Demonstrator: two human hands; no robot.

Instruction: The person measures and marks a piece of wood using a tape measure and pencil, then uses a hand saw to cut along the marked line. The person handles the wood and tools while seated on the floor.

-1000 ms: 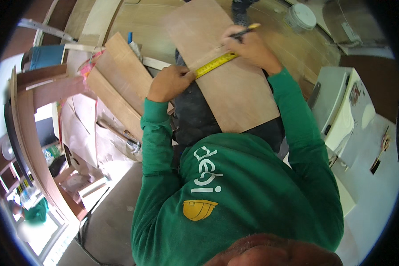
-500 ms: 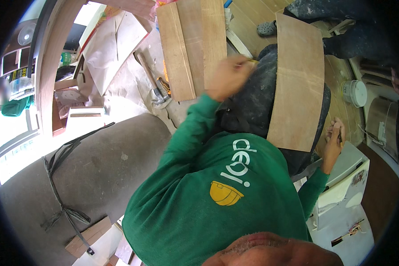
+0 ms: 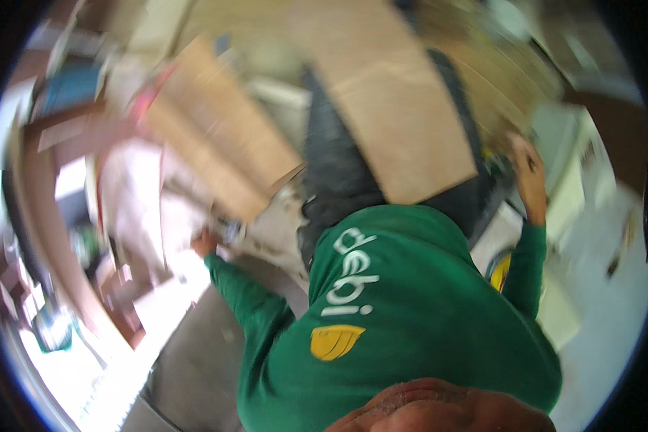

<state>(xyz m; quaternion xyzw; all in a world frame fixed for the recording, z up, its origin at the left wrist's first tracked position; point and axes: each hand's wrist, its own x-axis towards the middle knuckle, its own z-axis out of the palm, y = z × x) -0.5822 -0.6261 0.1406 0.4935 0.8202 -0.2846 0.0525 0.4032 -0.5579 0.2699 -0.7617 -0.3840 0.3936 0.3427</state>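
Note:
A long plywood board [image 3: 392, 108] lies over my dark-trousered thighs [image 3: 331, 158], its near end by my green sweatshirt. My left hand [image 3: 201, 239] is low at the left, beside a blurred metal tool [image 3: 232, 230]; smear hides its fingers and whatever they touch. My right hand [image 3: 527, 165] is out beside my right thigh, fingers closed round a small dark pen, blurred. A yellow-and-black object [image 3: 500, 272], too unclear to name, shows by my right forearm.
Loose boards [image 3: 216, 129] and pale sheets lie left. A grey rounded surface [image 3: 187, 360] is at lower left. A white bucket [image 3: 507, 20] stands upper right, a pale cabinet [image 3: 576, 165] at right. A small green-clad figure [image 3: 54, 331] shows at far left.
A second ago both hands held a yellow tape across the board; both have since dropped outward to either side, the left farther. The tape is off the board. The view swung and blurred.

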